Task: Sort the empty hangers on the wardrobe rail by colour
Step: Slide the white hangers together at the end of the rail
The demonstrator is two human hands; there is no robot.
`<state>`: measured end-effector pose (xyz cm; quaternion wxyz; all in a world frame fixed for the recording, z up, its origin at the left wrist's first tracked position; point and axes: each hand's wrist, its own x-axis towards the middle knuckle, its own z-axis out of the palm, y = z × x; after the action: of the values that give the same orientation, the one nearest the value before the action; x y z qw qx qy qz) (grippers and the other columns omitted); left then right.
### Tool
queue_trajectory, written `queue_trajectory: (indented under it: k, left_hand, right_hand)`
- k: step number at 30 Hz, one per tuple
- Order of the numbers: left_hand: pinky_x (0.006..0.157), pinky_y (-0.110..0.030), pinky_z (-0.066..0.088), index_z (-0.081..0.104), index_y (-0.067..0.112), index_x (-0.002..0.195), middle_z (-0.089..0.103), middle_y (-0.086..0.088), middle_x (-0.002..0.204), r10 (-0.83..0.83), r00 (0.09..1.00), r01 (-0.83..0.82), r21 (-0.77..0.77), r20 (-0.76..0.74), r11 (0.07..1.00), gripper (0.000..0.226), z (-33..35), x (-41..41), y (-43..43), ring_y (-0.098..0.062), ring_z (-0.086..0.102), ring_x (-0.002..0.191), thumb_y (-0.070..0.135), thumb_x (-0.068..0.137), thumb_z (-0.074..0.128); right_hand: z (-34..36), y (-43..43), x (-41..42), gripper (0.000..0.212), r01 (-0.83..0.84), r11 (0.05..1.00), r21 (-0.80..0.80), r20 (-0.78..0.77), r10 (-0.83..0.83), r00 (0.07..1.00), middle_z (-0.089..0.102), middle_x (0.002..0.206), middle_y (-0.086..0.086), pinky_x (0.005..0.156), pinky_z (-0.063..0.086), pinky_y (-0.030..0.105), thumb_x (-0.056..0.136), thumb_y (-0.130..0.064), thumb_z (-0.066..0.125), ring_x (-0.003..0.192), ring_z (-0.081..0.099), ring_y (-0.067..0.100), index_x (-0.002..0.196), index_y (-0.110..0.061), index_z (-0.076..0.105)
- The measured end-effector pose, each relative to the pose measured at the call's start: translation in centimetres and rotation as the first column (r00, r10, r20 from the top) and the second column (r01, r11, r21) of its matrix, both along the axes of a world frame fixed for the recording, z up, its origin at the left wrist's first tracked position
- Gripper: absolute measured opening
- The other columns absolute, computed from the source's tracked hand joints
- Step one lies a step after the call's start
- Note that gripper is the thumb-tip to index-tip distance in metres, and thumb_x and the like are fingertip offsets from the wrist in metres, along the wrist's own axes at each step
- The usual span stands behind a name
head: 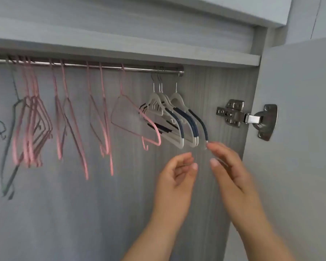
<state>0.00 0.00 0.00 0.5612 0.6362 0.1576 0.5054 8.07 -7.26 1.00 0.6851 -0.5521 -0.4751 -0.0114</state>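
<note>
The wardrobe (102, 213) is open in front of me, with a grey wood-grain back panel. Its door (299, 166) is swung out on the right. A shelf (158, 55) runs across the top, and just under it is the metal rail (111, 67), which stops short of the right wall.

The hangers are all on that rail and all bare. At the far left hang a couple of dark hangers (17, 102), blurred. From there to past the middle come the pink hangers (152, 127) – a tight bunch at the left, then several spaced out singly. At the right end of the rail, close together, are three white hangers (176, 97) with navy sleeves on their arms. The rightmost pink one overlaps them in this view.

The person's two forearms come up from below, right of centre. The right hand (230, 170) reaches up with its fingers stretched out and grips nothing. Its fingertip is right at the lower tip of the last white hanger, but through the blur I cannot tell if it touches. The left hand (177, 176) is just beside it, a little lower – palm turned in, fingers loosely curled, holding nothing.

A steel hinge (247, 118) joins the door to the side wall.
</note>
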Motion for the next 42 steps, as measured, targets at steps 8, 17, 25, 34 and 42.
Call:
queue_trajectory:
  k: [8, 17, 25, 34, 42]
  left_hand:
    - [0.089, 0.003, 0.032, 0.047, 0.018, 0.128, 0.052, 0.012, 0.125, 0.015, 0.999, -0.01, 0.114, -0.041, 0.993, 0.036, 2.0, 6.6, 1.4, 0.023, 0.045, 0.105, 0.008, 0.096, 0.034]
    - [0.108, -0.006, 0.008, 0.015, 0.023, 0.142, 0.016, 0.013, 0.15, 0.148, 0.972, -0.095, 0.272, -0.182, 0.958, 0.051, 0.9, 8.8, 3.9, 0.005, 0.013, 0.136, 0.007, 0.096, 0.027]
    - [0.097, 0.001, 0.024, 0.034, 0.029, 0.137, 0.04, 0.019, 0.133, 0.364, 0.929, -0.295, 0.466, -0.063, 0.834, 0.07, -0.8, 9.7, 7.0, 0.009, 0.033, 0.121, 0.037, 0.068, 0.026]
    - [0.088, -0.017, 0.046, 0.043, 0.041, 0.127, 0.054, 0.024, 0.12, 0.396, 0.918, -0.334, 0.524, -0.007, 0.783, 0.058, -1.2, 10.0, 7.8, 0.013, 0.048, 0.109, 0.033, 0.07, 0.037]
    - [0.088, -0.008, 0.042, 0.038, 0.051, 0.12, 0.054, 0.026, 0.118, 0.326, 0.942, -0.23, 0.544, -0.084, 0.807, 0.052, -1.5, 8.9, 7.0, 0.016, 0.048, 0.106, 0.034, 0.07, 0.038]
  right_hand:
    - [4.5, 7.4, 6.3, 0.04, 0.101, 0.984, -0.148, 0.03, -0.097, 0.995, 0.038, 0.146, 0.003, 0.099, 0.021, 0.012, 0.097, -0.015, 0.034, 0.134, 0.033, 0.011, 0.137, -0.017, 0.038]
    - [4.3, 11.5, 7.8, 0.035, -0.121, 0.974, -0.193, -0.303, 0.058, 0.951, 0.06, 0.12, 0.007, 0.096, 0.042, 0.028, 0.094, -0.013, 0.043, 0.11, 0.056, 0.018, 0.129, -0.013, 0.048]
    - [3.1, 13.2, 7.6, 0.034, -0.225, 0.965, -0.135, -0.376, 0.161, 0.913, 0.061, 0.092, -0.008, 0.052, 0.045, 0.003, 0.096, -0.018, 0.04, 0.078, 0.057, 0.002, 0.128, -0.019, 0.051]
    - [2.4, 12.8, 7.6, 0.03, -0.158, 0.985, -0.075, -0.424, 0.112, 0.899, 0.065, 0.093, -0.007, 0.04, 0.042, 0.008, 0.096, -0.021, 0.04, 0.049, 0.057, -0.008, 0.12, -0.023, 0.057]
    - [3.2, 11.8, 7.4, 0.04, 0.222, 0.947, -0.231, 0.126, -0.197, 0.972, 0.052, 0.132, 0.0, 0.091, 0.03, 0.015, 0.096, -0.028, 0.034, 0.124, 0.045, 0.012, 0.134, -0.019, 0.043]
